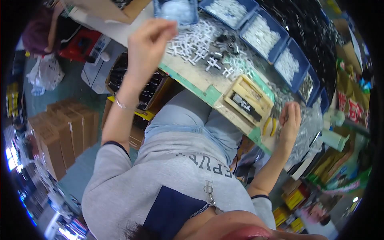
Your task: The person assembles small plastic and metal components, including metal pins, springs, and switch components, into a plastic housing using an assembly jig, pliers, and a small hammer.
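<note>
My left hand [149,46] is raised over the near edge of the workbench, beside a blue bin [196,14] of whitish small parts. Its fingertips are pinched together, and what they hold, if anything, is too small to make out. My right hand [291,119] lies low at the bench's right side, fingers curled among small metal pieces; its grip is hidden. Next to it rest yellow-handled pliers [270,127]. Between my hands sits a pale wooden fixture [231,97] with a black block, on which a white cross-shaped part [242,105] lies. A pile of similar white parts [194,42] spreads behind it.
Blue bins with white pieces [262,35] line the back of the bench, before a heap of black parts [308,26]. Clear plastic bags [308,136] lie at right. Cardboard boxes [60,136] stand on the floor at left. Another person [38,30] is at the far left.
</note>
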`<action>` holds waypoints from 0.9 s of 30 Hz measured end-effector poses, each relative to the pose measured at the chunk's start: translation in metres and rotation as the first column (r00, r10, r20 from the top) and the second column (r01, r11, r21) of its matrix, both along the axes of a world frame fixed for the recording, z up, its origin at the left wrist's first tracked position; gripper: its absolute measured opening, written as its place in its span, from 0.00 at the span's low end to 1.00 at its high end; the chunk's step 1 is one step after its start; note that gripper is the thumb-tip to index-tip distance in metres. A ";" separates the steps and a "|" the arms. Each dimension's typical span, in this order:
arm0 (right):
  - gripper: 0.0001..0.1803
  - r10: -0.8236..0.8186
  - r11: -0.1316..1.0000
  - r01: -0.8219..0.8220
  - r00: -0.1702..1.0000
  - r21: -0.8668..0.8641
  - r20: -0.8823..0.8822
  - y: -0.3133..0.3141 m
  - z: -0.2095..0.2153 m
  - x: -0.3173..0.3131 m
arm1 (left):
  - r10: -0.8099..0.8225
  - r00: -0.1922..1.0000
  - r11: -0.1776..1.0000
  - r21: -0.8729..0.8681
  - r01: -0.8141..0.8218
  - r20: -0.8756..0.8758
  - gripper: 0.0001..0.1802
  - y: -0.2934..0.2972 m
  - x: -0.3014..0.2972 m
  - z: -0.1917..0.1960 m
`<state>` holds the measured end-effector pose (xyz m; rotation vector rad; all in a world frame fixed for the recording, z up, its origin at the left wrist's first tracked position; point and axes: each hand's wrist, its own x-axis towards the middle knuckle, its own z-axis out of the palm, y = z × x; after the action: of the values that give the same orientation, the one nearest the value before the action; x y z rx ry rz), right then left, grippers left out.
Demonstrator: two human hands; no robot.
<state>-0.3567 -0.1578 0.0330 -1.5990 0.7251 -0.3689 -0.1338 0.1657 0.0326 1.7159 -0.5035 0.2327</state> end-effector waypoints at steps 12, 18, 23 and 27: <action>0.12 0.076 0.694 -0.149 0.988 -0.705 -0.133 -0.003 -0.018 0.023 | -0.303 0.775 0.689 0.689 -0.223 0.554 0.06 -0.006 0.087 -0.004; 0.14 0.129 0.673 -0.189 0.982 -0.715 -0.137 -0.008 -0.019 0.014 | -0.342 0.769 0.703 0.690 -0.173 0.541 0.06 -0.011 0.085 -0.001; 0.13 0.012 0.493 -0.311 0.936 -0.813 -0.352 -0.023 -0.006 0.005 | -0.345 0.769 0.733 0.666 -0.137 0.538 0.05 -0.011 0.076 0.006; 0.12 -0.011 0.154 -0.463 0.883 -0.873 -0.470 -0.025 -0.018 0.022 | -0.330 0.763 0.737 0.657 -0.160 0.556 0.05 -0.010 0.071 0.008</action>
<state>-0.3348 -0.1823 0.0145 -3.1276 0.4466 -0.2910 -0.0627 0.1557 0.0404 2.3056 -1.3262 0.6517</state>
